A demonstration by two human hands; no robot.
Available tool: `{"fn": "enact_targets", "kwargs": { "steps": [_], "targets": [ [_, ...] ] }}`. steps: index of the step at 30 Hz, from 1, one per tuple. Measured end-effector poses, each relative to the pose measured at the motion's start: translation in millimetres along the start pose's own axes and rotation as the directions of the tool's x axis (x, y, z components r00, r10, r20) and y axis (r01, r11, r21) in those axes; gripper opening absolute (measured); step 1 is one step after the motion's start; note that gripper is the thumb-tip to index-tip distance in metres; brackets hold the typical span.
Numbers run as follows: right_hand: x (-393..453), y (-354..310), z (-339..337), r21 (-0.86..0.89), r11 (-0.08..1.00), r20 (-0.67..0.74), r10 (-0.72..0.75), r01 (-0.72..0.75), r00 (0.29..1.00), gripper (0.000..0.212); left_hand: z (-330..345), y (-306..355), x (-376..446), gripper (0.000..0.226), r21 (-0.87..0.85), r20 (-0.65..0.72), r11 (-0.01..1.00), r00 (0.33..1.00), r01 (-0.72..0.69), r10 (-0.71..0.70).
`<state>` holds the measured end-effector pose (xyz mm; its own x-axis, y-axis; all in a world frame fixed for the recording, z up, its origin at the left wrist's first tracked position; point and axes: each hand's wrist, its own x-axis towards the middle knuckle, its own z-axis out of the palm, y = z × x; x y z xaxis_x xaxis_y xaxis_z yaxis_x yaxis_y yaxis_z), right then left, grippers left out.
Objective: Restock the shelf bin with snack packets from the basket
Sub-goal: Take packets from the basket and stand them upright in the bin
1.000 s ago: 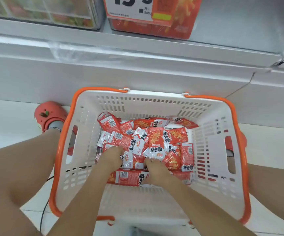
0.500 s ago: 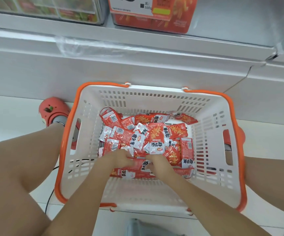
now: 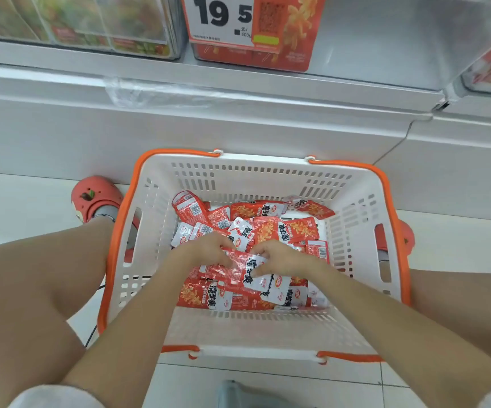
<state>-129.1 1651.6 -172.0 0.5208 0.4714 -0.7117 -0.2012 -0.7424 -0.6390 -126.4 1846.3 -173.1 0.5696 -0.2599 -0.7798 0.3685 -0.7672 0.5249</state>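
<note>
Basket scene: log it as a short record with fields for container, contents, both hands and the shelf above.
container: white basket with orange rim and handles, standing on the floor between the person's legs
contents: many red snack packets piled loose on its bottom
left hand: left hand in the basket, fingers curled on a bunch of packets
right hand: right hand gripping the same bunch from the other side
shelf above: red shelf bin behind a price tag reading 19.5
</note>
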Motion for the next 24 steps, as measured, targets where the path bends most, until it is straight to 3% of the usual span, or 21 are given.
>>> {"fn": "enact_targets", "kwargs": {
  "steps": [4, 8, 9, 11, 13, 15, 17, 18, 20, 22, 24],
  "targets": [
    [-14.3, -24.5, -27.6, -0.025, 1.0, 0.008, -0.016, 0.017, 1.0, 0.047, -19.6, 12.8, -15.0, 0.064, -0.043, -0.037, 0.998, 0.998, -0.051, 0.049],
    [-42.1, -46.4, -65.3, -0.103, 0.995, -0.002, 0.003, -0.003, 1.0, 0.067, -43.4, 26.3, -39.4, 0.051, -0.184, -0.091, 0.979, 0.993, -0.091, 0.075],
    [-51.7, -49.9, -75.8, -0.051, 0.999, 0.004, 0.013, -0.012, 1.0, 0.067, -50.1, 31.3, -47.2, 0.044, -0.243, -0.114, 0.963, 0.989, -0.117, 0.092],
    [-77.8, -61.9, -96.2, 0.145, 0.989, 0.006, -0.032, 0.031, 0.999, 0.046, -64.4, 46.4, -66.2, 0.032, -0.39, -0.161, 0.906, 0.981, -0.163, 0.107],
    [-99.5, -75.6, -112.2, 0.488, 0.865, -0.03, -0.121, 0.12, 0.992, 0.035, -76.8, 67.0, -86.0, 0.019, -0.547, -0.129, 0.815, 0.981, -0.194, 0.147],
    [-118.9, -95.1, -127.1, 0.752, 0.622, -0.104, -0.212, 0.216, 0.972, 0.053, -88.7, 90.5, -106.5, 0.011, -0.695, -0.083, 0.685, 0.971, -0.218, 0.225],
    [-138.1, -117.0, -137.9, 0.854, 0.417, -0.181, -0.319, 0.31, 0.93, 0.057, -100.7, 111.8, -127.9, 0.016, -0.824, -0.067, 0.531, 0.965, -0.197, 0.254],
    [-148.1, -128.1, -139.1, 0.858, 0.377, -0.208, -0.367, 0.35, 0.907, 0.053, -106.1, 120.1, -137.6, 0.018, -0.872, -0.053, 0.459, 0.965, -0.169, 0.255],
    [-158.7, -143.1, -137.7, 0.754, 0.481, -0.268, -0.395, 0.447, 0.879, 0.052, -111.6, 132.9, -153.7, 0.021, -0.922, 0.007, 0.375, 0.96, -0.102, 0.28],
    [-162.6, -152.1, -131.2, 0.444, 0.733, -0.337, -0.397, 0.516, 0.854, 0.05, -107.0, 142.2, -161.3, 0.035, -0.938, 0.141, 0.346, 0.925, 0.011, 0.354],
    [-161.5, -156.1, -124.5, 0.205, 0.825, -0.419, -0.412, 0.526, 0.809, 0.034, -97.5, 148.6, -161.2, 0.045, -0.931, 0.264, 0.349, 0.864, 0.111, 0.429]
  ]
}}
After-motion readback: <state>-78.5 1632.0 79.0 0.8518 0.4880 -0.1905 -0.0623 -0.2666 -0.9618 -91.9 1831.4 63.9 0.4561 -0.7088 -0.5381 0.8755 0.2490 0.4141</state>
